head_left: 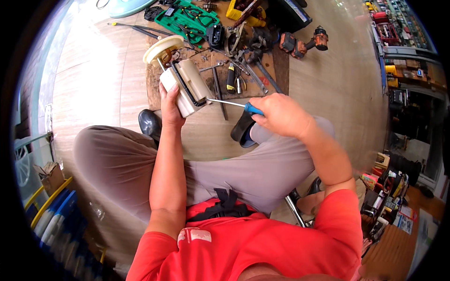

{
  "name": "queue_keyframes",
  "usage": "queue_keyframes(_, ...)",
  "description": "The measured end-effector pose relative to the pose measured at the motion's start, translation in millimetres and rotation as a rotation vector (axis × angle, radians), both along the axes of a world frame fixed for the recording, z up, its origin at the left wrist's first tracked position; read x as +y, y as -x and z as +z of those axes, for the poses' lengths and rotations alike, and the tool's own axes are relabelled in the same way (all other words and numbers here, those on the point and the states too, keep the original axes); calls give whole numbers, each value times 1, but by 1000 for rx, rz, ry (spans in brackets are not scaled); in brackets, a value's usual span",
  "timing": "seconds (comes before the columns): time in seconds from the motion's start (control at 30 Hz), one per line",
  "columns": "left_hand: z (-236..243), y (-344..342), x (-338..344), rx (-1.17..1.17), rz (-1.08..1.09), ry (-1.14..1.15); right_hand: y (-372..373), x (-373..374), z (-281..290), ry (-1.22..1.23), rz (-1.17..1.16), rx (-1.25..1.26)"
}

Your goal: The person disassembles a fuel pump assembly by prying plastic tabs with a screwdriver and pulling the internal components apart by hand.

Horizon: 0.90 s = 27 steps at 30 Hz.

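Note:
A cream plastic fuel pump module (191,77), with a round flange at its far end and a black corrugated hose along its side, is tilted in the air before my knees. My left hand (171,104) is wrapped round its left side near the lower end. My right hand (280,114) grips a screwdriver (253,109) by its blue handle. The shaft points left, and its tip meets the lower right edge of the module, close to the hose's end. The fingers of my right hand are partly hidden behind the handle and knuckles.
Beyond the module, a brown cardboard sheet (154,89) carries pliers, a hammer (267,75), a yellow-black utility knife (231,78) and a dark rod (219,93). Farther back lie a green tool case (185,21) and an orange-black cordless drill (300,44). Crowded shelves (405,70) stand at right.

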<state>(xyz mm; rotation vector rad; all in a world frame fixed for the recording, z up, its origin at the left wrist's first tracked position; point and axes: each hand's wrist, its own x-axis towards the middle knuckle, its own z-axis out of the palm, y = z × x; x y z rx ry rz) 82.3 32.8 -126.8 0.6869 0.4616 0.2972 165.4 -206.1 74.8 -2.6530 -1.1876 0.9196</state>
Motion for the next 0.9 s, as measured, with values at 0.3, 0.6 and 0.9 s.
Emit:
queue_keyframes(0.3,2,7,-1,18,-201,-188,-15,-8,2,21,82,221)
queue_keyframes(0.6,-3,7,-5,59,-230,-193,-18,-22,-17,-34,9,403)
queue_keyframes(0.9,10,3,-3,-3,-243,-240,-14,-28,-12,-7,-144,507)
